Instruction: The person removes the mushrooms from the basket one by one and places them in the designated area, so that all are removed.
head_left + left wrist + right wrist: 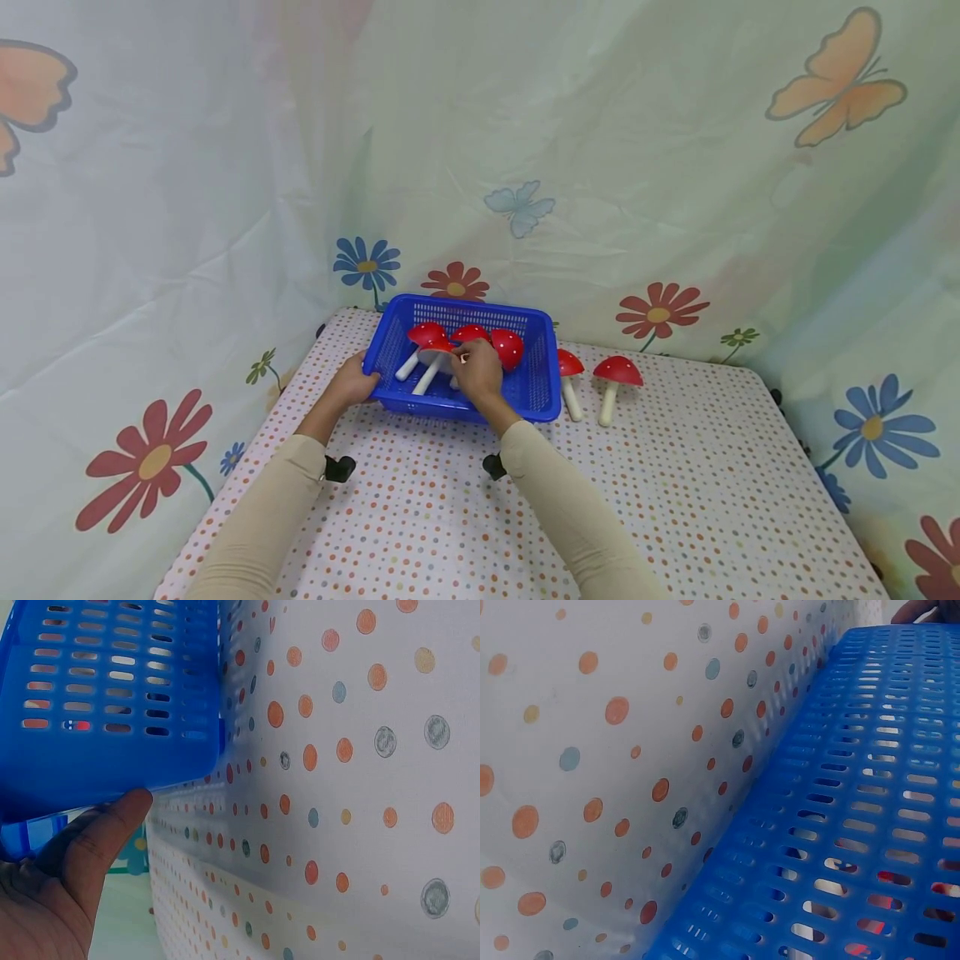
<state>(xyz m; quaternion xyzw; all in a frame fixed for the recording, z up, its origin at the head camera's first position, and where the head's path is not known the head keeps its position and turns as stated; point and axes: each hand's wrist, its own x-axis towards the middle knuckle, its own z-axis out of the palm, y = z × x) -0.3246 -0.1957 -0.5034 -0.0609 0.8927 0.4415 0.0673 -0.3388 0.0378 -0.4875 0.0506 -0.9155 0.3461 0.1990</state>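
Observation:
A blue plastic basket [542, 375] with slotted walls holds several toy mushrooms, red caps with white dots on white stems. My left hand [352, 382] grips the basket's left end; in the left wrist view the thumb [112, 829] lies against the wall and the other fingers are mostly hidden. Inside the basket, my right hand [480, 368] pinches the edge of a toy mushroom [435, 348] whose pale underside shows. Beside it lie another mushroom [426, 333] on the left and a red cap [507, 348] on the right. The right wrist view shows mainly the basket's slotted side [855, 795].
Two more toy mushrooms, one [570, 367] close to the basket's right end and another [618, 372] farther right, lie on the dotted tablecloth [675, 483]. A curtain [450, 125] printed with flowers and butterflies hangs behind the table and along its sides.

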